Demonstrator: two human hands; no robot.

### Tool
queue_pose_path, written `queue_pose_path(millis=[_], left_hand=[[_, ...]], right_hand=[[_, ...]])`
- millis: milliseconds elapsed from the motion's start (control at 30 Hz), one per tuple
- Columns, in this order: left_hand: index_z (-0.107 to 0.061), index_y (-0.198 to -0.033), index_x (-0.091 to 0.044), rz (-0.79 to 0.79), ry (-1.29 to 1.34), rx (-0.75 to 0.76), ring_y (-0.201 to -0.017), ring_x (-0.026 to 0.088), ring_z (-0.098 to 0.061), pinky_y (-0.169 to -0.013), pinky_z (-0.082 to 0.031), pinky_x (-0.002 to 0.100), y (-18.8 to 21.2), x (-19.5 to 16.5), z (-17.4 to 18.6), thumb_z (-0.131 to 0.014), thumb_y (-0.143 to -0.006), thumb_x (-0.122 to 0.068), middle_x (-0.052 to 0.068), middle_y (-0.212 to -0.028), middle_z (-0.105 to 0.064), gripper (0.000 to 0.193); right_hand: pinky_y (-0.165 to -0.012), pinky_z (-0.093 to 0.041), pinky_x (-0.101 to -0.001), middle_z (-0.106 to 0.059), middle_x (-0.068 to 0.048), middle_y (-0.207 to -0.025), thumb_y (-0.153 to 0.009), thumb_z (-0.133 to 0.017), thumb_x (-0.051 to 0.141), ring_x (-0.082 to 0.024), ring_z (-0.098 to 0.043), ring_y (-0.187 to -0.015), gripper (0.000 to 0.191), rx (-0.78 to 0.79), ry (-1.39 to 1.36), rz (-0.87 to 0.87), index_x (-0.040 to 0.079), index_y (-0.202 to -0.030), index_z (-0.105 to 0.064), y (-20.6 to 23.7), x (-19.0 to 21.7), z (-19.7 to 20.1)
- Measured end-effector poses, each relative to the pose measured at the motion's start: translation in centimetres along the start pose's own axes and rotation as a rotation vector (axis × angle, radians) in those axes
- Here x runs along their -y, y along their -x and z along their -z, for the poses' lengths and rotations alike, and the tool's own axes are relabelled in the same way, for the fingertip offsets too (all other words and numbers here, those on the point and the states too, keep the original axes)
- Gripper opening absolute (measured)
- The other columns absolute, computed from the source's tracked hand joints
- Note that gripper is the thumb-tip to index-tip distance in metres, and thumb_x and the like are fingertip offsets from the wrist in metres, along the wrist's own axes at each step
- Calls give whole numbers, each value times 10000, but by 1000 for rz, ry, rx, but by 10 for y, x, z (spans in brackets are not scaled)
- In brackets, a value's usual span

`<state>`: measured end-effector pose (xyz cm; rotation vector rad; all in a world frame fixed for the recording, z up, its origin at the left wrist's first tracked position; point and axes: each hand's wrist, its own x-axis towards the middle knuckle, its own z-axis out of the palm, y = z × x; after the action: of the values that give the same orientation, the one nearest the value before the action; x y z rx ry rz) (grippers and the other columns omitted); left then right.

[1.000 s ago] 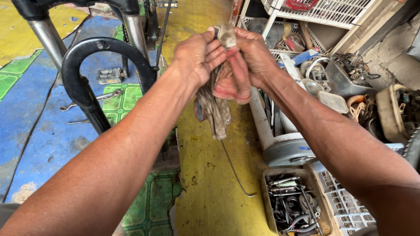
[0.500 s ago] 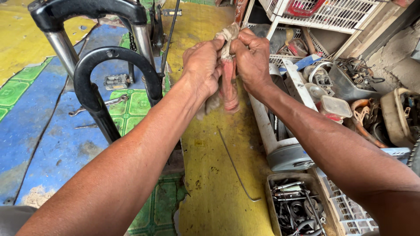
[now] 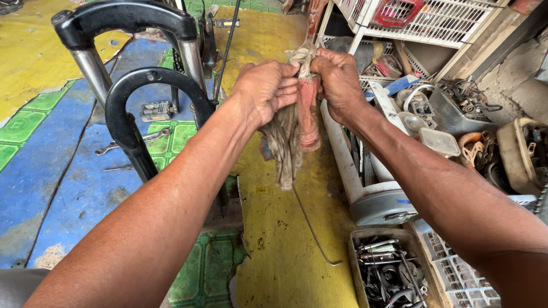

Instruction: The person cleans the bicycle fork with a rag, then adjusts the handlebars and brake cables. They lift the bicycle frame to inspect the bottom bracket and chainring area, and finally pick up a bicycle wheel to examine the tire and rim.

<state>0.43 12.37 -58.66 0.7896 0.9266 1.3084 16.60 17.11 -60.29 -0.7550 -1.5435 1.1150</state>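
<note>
Plainly, the rag [image 3: 292, 134] is clamped between both hands, its long axis hanging straight down. Left hand [image 3: 264, 91] and right hand [image 3: 338, 82] fingers are curled tight on its top.

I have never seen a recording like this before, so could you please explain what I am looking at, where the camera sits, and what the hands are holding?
The camera sits on a person's head and looks down, so the two bare forearms reaching forward belong to the wearer. The left hand and right hand are closed together around a dirty, bunched rag, grey and reddish, which hangs down between them. To the left stands a black bicycle suspension fork with silver legs. Beneath is a painted floor in yellow, blue and green, with a wrench lying on it. At the lower right, a box of metal tools sits beside white wire baskets and cluttered parts.
</note>
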Motion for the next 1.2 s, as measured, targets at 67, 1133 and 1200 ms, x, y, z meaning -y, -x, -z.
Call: queue_pose_path(millis=[67, 1133, 1200], left_hand=[[-659, -1076, 58, 12, 95, 58, -968, 262, -721, -910, -625, 392, 0, -4, 2, -619, -934, -66, 192, -1014, -722, 192], [-690, -1201, 3, -494, 313, 353, -1035, 196, -731, -982, -583, 337, -15, -5, 25, -671, -955, 1, 107, -1100, -767, 247], [-701, -1157, 12, -538, 316, 321, -1003, 191, -729, -991, -599, 348, -16, -4, 24, -693, -950, 8, 83, -1056, -757, 207]], right_hand=[[-448, -399, -221, -694, -6, -719, -930, -547, 34, -79, -514, -529, 181, 7, -158, -67, 66, -911, -725, -2, 2, 0], [-702, -552, -215, -702, -31, -986, -1024, -757, -19, -71, -674, -824, 161, 290, 340, 487, -12, -1157, -666, -14, 49, 4], [-659, -481, -213, -704, -35, -921, -1069, -770, -10, -76, -635, -784, 120, 300, 299, 476, -6, -1139, -673, -18, 46, 5]])
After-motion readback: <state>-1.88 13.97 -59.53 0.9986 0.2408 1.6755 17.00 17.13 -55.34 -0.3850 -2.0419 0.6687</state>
